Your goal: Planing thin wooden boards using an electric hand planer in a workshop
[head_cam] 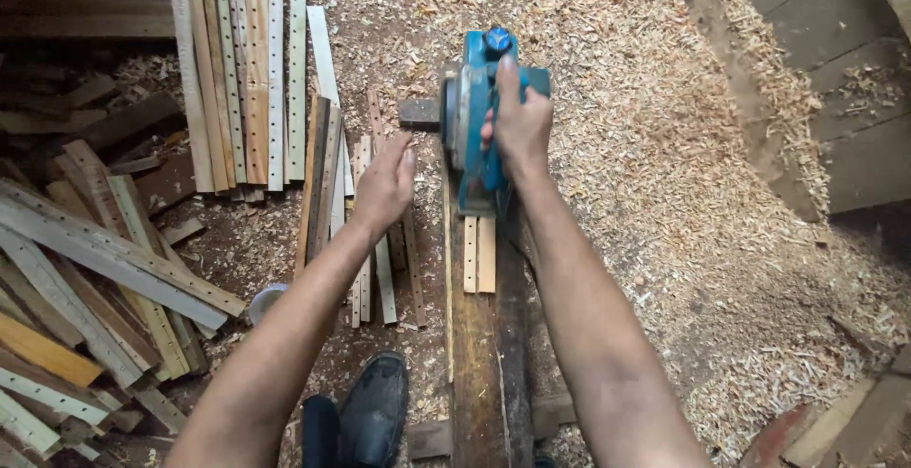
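Two bare hands work over a dark plank bench [489, 354] that runs up the middle of the frame. At far left, a loose heap of drilled wooden slats [104, 269] lies on the floor; a neater row of slats [242, 79] stands at upper left. Lower centre-left, a dark shoe [372, 421] rests beside the bench.

Left hand [384, 183]: just left of the bench, hovering with its fingers [403, 159] extended and close together, clamped on nothing, near the planer's side.

Centre, upper half: a blue electric planer [474, 117] sits on the bench over a pale drilled strip [477, 254], whose near end shows below the tool.

Right hand [517, 126]: fingers wrapped around the planer's top handle, one finger extended forward along it.

Judgement for good practice: keep the sole flat on the strip, press evenly, feed along the grain, and keep the free hand clear of the cutter side.

Right of the bench, wood shavings [702, 174] cover the floor thickly
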